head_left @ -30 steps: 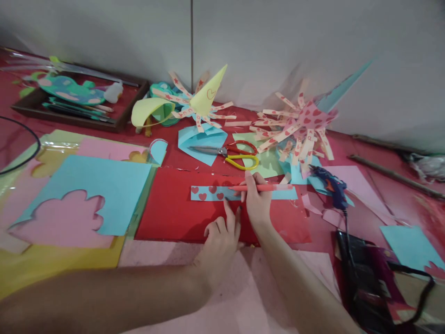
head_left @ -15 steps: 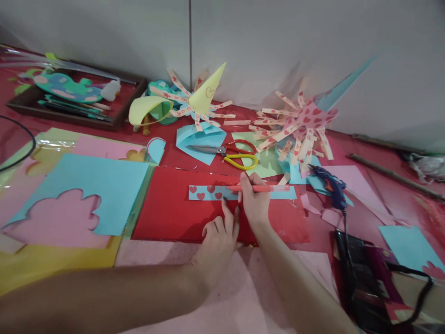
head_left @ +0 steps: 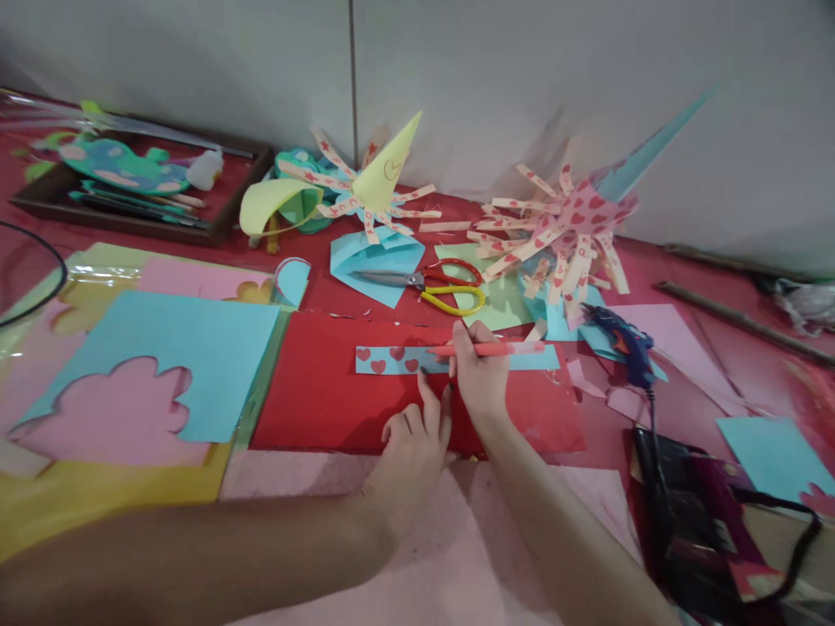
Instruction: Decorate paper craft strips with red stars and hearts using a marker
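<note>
A light blue paper strip with several dark red hearts at its left end lies across a red board. My right hand is closed around a red felt-tip pen, its tip on or just above the strip, right of the hearts. My left hand rests on the board below, index finger stretched to the strip's lower edge and the other fingers partly bent, holding nothing. Behind the board lie scissors with one red and one yellow handle.
Cut coloured paper is stacked at left, below a brown tray of craft pieces. Two paper cone figures, one yellow-topped and one heart-covered, stand by the wall. On the right are a glue gun and a black bag.
The camera view has shifted slightly. Both hands stay in nearly the same place on the strip, with the pen held at about the same spot.
</note>
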{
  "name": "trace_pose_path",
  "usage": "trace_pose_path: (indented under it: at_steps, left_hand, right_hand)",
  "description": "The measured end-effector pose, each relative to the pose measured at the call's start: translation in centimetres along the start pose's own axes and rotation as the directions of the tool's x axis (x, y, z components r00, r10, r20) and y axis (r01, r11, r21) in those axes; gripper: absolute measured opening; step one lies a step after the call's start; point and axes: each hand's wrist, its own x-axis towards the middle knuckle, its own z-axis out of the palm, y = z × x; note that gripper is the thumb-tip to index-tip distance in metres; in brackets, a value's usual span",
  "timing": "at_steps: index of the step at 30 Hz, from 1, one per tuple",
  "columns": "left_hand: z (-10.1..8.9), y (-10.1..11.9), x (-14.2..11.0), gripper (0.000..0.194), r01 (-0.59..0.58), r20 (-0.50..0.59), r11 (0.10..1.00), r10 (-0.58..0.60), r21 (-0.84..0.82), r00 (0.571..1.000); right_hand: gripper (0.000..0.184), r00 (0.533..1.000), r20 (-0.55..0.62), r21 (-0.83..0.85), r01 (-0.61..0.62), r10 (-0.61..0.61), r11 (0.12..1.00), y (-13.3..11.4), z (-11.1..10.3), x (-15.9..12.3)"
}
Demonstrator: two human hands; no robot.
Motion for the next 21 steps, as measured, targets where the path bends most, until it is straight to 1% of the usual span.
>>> trace_pose_path:
  at_steps: [5,8,11,15,21]
  left_hand:
    - [0.02,-0.02,0.00,0.048,0.006,0.000,1.000,-0.006,0.014,1.000]
    - [-0.06,-0.05,0.04,0.049,0.011,0.000,1.000,-0.011,0.017,1.000]
    - [-0.09,0.00,0.02,0.052,0.011,-0.004,1.000,-0.011,0.019,1.000]
    - [0.14,0.15,-0.10,0.050,0.013,-0.016,1.000,-0.013,0.027,1.000]
    - [0.50,0.24,-0.03,0.053,0.039,-0.040,0.999,-0.038,0.019,0.998]
  right_hand:
    - [0.035,1.000,0.000,-0.021,0.000,0.000,1.000,-0.15,-0.07,-0.09]
    - [0.036,1.000,0.001,-0.029,0.005,-0.005,1.000,-0.14,-0.07,-0.12]
    - [0.035,1.000,0.010,-0.020,0.009,-0.009,1.000,-0.04,-0.04,-0.09]
    - [0.036,1.000,0.024,0.008,0.018,-0.019,1.000,0.14,0.01,-0.04]
    - [0.037,0.999,0.046,-0.001,-0.016,0.016,1.000,0.13,0.05,-0.05]
